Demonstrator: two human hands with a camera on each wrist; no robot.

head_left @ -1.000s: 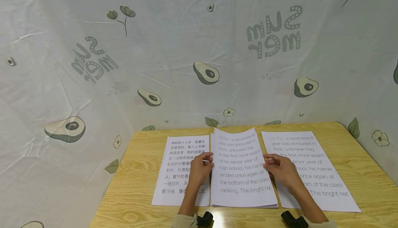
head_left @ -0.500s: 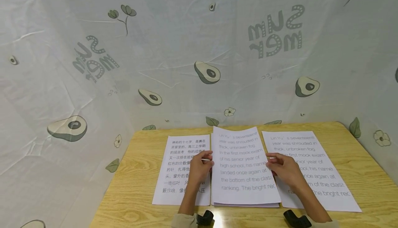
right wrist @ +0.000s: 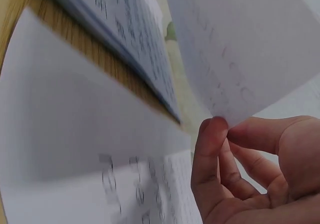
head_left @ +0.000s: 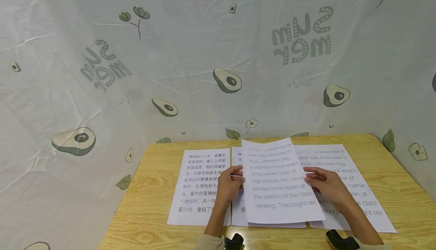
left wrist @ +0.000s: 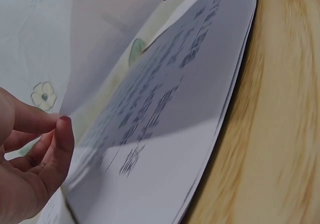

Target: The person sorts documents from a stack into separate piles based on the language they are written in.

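Observation:
A lifted sheet (head_left: pixel 281 180) printed in English hangs just above the middle stack (head_left: pixel 238 214) on the wooden table (head_left: pixel 150 189). My left hand (head_left: pixel 229 183) pinches its left edge; my right hand (head_left: pixel 325 187) pinches its right edge. The left wrist view shows my left hand (left wrist: pixel 35 159) with fingertips at the raised sheet (left wrist: pixel 115 39) above the stack (left wrist: pixel 165 149). In the right wrist view my right hand (right wrist: pixel 250 159) pinches the sheet's corner (right wrist: pixel 240 49) over another page (right wrist: pixel 75 149).
A sheet in Chinese (head_left: pixel 199 185) lies at the left and an English sheet (head_left: pixel 354 189) at the right, partly under my right arm. Avocado-print cloth (head_left: pixel 204 53) walls the table on three sides. Black wrist mounts (head_left: pixel 235 240) sit near the front edge.
The top sheet has come up off the middle stack and shifted right, held by both hands, uncovering a Chinese-printed page beneath. Both hands moved right with it.

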